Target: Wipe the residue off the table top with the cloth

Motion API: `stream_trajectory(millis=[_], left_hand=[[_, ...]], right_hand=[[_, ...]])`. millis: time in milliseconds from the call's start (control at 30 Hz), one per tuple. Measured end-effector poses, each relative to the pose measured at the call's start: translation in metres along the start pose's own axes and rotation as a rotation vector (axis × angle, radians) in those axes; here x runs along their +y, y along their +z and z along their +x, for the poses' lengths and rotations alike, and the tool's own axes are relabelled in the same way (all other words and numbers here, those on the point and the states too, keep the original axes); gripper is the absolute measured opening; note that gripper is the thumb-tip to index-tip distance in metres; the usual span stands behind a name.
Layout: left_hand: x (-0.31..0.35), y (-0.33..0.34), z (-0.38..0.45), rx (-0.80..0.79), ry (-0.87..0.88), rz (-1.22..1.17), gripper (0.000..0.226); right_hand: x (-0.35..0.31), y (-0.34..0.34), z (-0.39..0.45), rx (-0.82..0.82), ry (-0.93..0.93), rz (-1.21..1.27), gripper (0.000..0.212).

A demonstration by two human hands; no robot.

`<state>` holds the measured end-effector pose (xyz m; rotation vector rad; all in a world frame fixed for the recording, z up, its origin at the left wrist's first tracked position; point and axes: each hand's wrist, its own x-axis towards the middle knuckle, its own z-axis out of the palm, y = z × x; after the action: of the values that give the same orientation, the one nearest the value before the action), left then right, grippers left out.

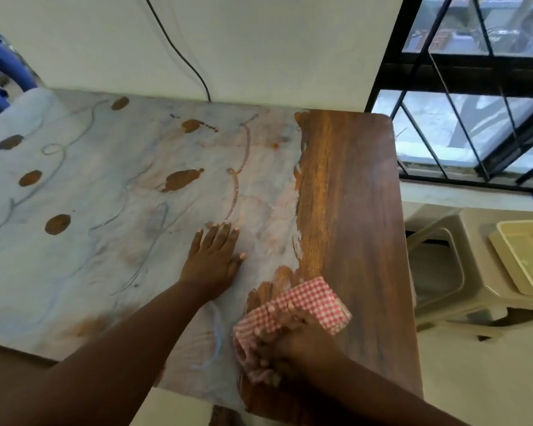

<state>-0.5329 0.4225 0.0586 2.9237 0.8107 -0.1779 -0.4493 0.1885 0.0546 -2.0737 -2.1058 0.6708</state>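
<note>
A wooden table top (351,195) is covered over most of its left and middle part with a pale chalky residue (105,210) that has brown spots and drawn lines in it. The right strip shows bare dark wood. My left hand (213,259) lies flat on the residue, fingers spread and pointing away from me. My right hand (290,342) presses a red-and-white checked cloth (314,299) onto the table near the front edge, at the border between residue and bare wood.
A white wall with a black cable (182,56) runs along the table's far edge. A barred window (474,87) is at the right. A beige plastic stool (462,272) with a yellow tray (530,259) on it stands right of the table.
</note>
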Motion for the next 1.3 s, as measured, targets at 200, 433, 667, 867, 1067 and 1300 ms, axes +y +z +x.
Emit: stream_trajectory(millis=[200,433,667,867,1067,1300], left_hand=[[-0.021,-0.004,0.015,-0.013,-0.007,0.023,0.085],[-0.077,-0.014,0.05,-0.036,-0.021,0.04,0.09],[-0.102,-0.003,0.077,-0.018,0.068,-0.052,0.09],[-0.108,0.01,0.083,0.063,0.067,-0.195,0.083],[-0.111,0.012,0.082,0.085,0.092,-0.201,0.082],[-0.114,0.019,0.084,0.11,0.117,-0.222,0.078]], right_hand=[[0.051,-0.011,-0.026,0.108,0.111,0.002,0.03],[0.062,-0.044,0.056,0.138,0.37,0.093,0.074],[0.007,-0.024,0.063,0.116,0.267,0.022,0.04],[0.032,-0.018,0.014,0.159,0.29,0.056,0.035],[0.065,-0.052,0.092,0.245,0.626,0.141,0.066],[0.02,-0.029,0.095,0.179,0.508,0.056,0.044]])
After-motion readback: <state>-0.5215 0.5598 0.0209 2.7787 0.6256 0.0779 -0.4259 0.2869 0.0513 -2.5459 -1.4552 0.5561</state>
